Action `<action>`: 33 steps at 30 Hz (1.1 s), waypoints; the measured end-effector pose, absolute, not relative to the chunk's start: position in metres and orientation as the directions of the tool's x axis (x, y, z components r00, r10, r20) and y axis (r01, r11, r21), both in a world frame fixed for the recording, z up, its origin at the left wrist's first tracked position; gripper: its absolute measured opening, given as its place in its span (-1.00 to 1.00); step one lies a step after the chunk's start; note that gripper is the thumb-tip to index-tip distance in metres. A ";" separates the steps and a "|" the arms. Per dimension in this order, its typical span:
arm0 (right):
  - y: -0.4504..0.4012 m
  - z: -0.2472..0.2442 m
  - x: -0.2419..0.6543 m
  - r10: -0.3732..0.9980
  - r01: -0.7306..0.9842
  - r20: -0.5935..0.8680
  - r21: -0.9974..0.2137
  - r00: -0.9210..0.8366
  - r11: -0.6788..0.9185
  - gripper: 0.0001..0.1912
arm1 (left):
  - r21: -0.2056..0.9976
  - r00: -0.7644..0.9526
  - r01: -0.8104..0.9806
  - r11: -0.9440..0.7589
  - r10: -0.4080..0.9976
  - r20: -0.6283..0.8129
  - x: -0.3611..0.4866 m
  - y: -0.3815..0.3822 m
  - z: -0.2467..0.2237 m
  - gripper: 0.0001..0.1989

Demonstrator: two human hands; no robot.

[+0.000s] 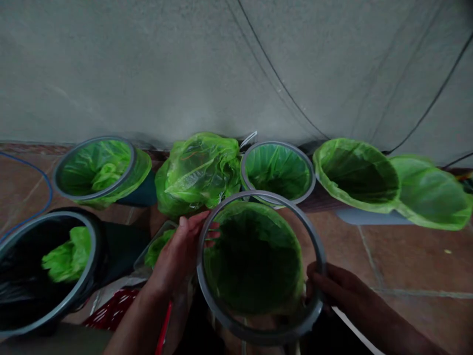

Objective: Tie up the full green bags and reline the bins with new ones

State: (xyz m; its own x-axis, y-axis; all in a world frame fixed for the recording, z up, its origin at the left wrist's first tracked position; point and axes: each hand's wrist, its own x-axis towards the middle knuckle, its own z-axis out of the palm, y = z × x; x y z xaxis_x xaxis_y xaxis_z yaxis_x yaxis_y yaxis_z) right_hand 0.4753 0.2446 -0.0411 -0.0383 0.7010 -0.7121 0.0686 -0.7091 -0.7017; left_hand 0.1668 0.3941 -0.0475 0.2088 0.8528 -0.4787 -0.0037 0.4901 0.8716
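My right hand [336, 281] is closed around the right side of a grey bin ring [271, 337]. My left hand [181, 241] lies at the ring's left side, thumb up and fingers stretched out, their tips showing through the opening behind the rim. The ring is held over a bin lined with a green bag [254, 266], whose folded edge shows inside the ring. Dark shade hides the bottom of that bin. Just beyond the ring stands another green-lined bin [279, 167] with a grey ring on its rim.
Along the wall are a ringed green-lined bin [101, 167], a bulging green bag [199, 172] and green-lined bins [358, 172] without rings. A black-lined bin [48, 266] holds a crumpled green bag [70, 254]. A blue cable [48, 190] lies on the tiles; dark cables [281, 84] hang along the wall.
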 end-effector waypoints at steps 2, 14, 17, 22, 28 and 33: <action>0.245 -0.048 0.468 0.681 0.103 -0.732 -0.679 -0.026 -0.727 -0.53 | 0.840 0.232 -0.032 0.542 0.821 -0.521 0.166 0.384 -0.038 -0.32; 0.227 -0.069 0.485 0.666 0.192 -0.711 -0.637 0.226 -0.746 -0.50 | 0.857 0.344 0.376 0.352 0.806 -0.482 0.171 0.351 -0.050 -0.59; 0.220 -0.081 0.490 0.663 0.174 -0.716 -0.640 0.218 -0.748 -0.57 | 0.851 0.395 0.402 0.337 0.775 -0.493 0.168 0.345 -0.053 -0.63; 0.216 -0.100 0.492 0.662 0.137 -0.729 -0.648 0.175 -0.750 -0.64 | 0.840 0.453 0.420 0.345 0.722 -0.523 0.160 0.333 -0.062 -0.71; 0.231 -0.094 0.487 0.724 0.129 -0.652 -0.716 0.226 -0.686 -0.64 | 0.823 0.391 0.442 0.357 0.749 -0.535 0.153 0.337 -0.061 -0.64; 0.242 -0.091 0.485 0.783 0.202 -0.544 -0.766 0.302 -0.610 -0.61 | 0.798 0.285 0.470 0.378 0.790 -0.542 0.152 0.345 -0.056 -0.55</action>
